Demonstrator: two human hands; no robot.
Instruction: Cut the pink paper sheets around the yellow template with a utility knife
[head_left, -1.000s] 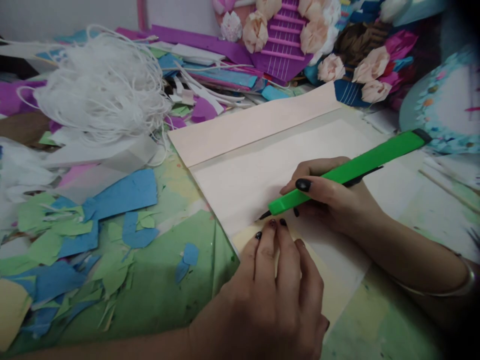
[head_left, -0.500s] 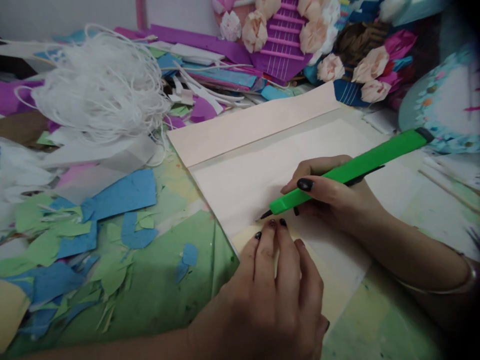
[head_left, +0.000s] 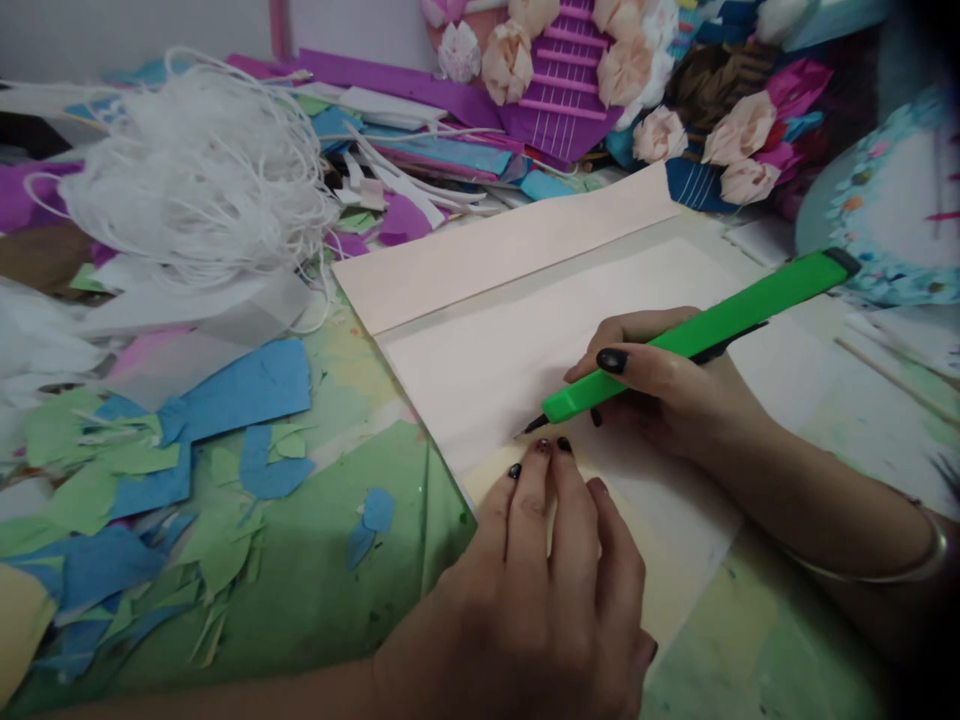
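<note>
My right hand (head_left: 667,395) grips a bright green utility knife (head_left: 697,335), whose dark tip touches a pale pink sheet of paper (head_left: 517,330) near its lower left edge. My left hand (head_left: 547,580) lies flat with fingers stretched out, pressing a yellowish template (head_left: 491,475) onto the sheet just below the knife tip. The sheet's far edge is folded into a band (head_left: 502,245).
Blue and green paper scraps (head_left: 165,470) litter the green table cover at left. A tangle of white string (head_left: 195,170) sits at the back left. Paper flowers and purple craft pieces (head_left: 600,70) crowd the back. A round blue decorated object (head_left: 892,200) stands at right.
The knife and my right hand have shifted very slightly; my left hand stays pressed in place. Otherwise nothing has visibly moved.
</note>
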